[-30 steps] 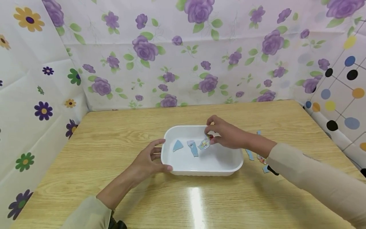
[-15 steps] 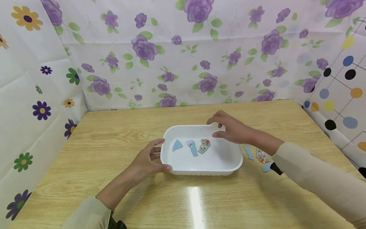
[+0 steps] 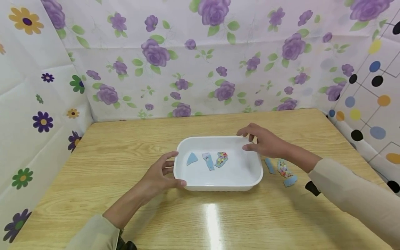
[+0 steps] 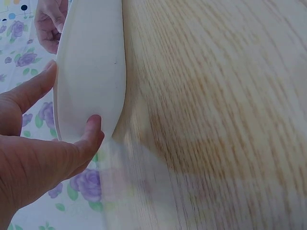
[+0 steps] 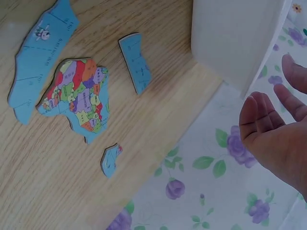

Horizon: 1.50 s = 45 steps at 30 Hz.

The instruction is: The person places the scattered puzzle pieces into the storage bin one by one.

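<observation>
My left hand (image 3: 159, 175) holds the left end of a white plastic tray (image 3: 218, 188), index finger and thumb at its rim. In the left wrist view its fingertips touch the tray's wall (image 4: 88, 62). Inside lie three map puzzle pieces: a blue triangle (image 3: 192, 158), a blue strip (image 3: 208, 161) and a multicoloured piece (image 3: 221, 159). My right hand (image 3: 264, 140), fingers loosely bent and holding nothing, hovers at the tray's back right corner. Right of the tray lie more pieces: a blue strip (image 5: 135, 62), a coloured map piece (image 5: 81, 93), a larger blue piece (image 5: 43, 52) and a small blue one (image 5: 110, 160).
The wooden table (image 3: 125, 146) carries the tray near its middle. Flower-patterned sheets (image 3: 187, 69) hang behind it and to the left, and a dotted sheet (image 3: 372, 114) hangs on the right.
The right hand has let go of the multicoloured puzzle piece, which now lies in the tray, and has moved right toward the back right corner. The left hand stays on the tray.
</observation>
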{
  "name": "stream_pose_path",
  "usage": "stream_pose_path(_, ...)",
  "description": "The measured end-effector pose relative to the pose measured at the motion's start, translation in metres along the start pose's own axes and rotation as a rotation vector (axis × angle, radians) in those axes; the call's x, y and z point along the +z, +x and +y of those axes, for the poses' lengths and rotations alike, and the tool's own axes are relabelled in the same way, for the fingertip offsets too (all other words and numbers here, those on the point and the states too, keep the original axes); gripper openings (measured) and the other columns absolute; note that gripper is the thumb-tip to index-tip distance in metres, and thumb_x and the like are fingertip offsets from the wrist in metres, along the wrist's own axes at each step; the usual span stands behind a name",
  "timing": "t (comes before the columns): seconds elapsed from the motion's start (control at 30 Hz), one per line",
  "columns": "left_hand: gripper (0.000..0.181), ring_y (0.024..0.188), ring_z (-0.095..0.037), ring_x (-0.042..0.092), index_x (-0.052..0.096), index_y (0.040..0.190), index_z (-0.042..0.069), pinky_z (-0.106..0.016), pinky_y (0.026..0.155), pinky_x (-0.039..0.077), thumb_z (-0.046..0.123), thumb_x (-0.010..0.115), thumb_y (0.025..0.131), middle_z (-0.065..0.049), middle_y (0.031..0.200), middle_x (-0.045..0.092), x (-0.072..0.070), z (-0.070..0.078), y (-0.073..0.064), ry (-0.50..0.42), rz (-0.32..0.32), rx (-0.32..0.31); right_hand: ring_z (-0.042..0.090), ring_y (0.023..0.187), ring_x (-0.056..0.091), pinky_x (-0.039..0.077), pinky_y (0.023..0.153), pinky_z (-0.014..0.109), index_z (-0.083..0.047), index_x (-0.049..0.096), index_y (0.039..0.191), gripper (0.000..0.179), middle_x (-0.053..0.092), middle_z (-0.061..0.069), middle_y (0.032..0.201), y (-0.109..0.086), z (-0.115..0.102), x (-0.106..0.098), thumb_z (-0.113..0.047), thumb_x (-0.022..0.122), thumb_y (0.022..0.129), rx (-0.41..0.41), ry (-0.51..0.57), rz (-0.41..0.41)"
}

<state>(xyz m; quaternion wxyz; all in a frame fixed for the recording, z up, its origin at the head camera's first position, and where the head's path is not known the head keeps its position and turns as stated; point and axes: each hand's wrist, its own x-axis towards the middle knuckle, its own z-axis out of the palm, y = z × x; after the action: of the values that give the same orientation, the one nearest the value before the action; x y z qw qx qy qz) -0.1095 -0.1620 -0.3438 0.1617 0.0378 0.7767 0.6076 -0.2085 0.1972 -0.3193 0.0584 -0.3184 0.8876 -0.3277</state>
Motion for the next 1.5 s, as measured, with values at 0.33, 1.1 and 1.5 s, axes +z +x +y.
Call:
stream_pose_path(0.33,0.1,0.125,-0.036,0.049,0.028,0.149,0.017,-0.041,0.092,0.052,0.014,0.087,0.07,-0.019,0.141,0.043,-0.001,-0.001,-0.001,-0.003,-0.007,0.004,0.021,0.097,0.05,0.044,0.073,0.037,-0.008,0.052,0.133,0.043,0.054,0.009,0.121,-0.01,0.011,-0.017,-0.015,0.065,0.093,0.026,-0.012,0.034)
stream_pose_path(1.1,0.101,0.126,-0.036,0.048,0.028,0.149,0.017,-0.04,0.092,0.052,0.013,0.088,0.068,-0.019,0.141,0.043,-0.001,-0.001,0.0,-0.003,0.006,-0.008,0.034,0.1,0.055,0.052,0.078,0.044,0.0,0.048,0.133,0.049,0.052,0.024,0.119,-0.037,0.06,-0.058,-0.026,0.064,0.094,0.267,-0.032,0.027)
stream_pose_path(1.5,0.099,0.127,-0.038,0.047,0.028,0.149,0.016,-0.042,0.092,0.052,0.014,0.087,0.07,-0.02,0.142,0.042,-0.001,-0.001,-0.001,-0.005,-0.011,0.014,0.04,0.101,0.054,0.051,0.073,0.044,0.005,0.042,0.136,0.06,0.046,0.033,0.12,-0.052,0.09,-0.054,-0.027,0.068,0.091,0.383,-0.033,-0.085)
